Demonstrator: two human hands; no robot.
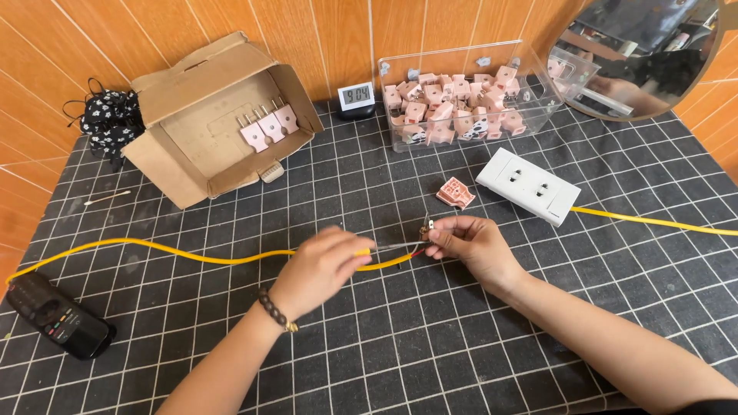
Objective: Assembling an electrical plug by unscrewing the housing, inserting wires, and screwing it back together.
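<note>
Yellow cable runs across the grid mat from the left edge to mat centre, where both hands meet on its stripped end. Left hand sits over the cable, palm down, fingers curled, pinching the yellow sheath just before the bare wires. Right hand comes in from the right, fingertips pressed together on a small metal plug part at the wire tips. Both forearms angle in from the bottom edge; beaded bracelet on the left wrist.

Pink plug shell lies on the mat just beyond the right hand. White socket strip beside it, with its own yellow lead going off right. Clear box of pink plugs at the back, cardboard box back left, small clock between them, black remote near left.
</note>
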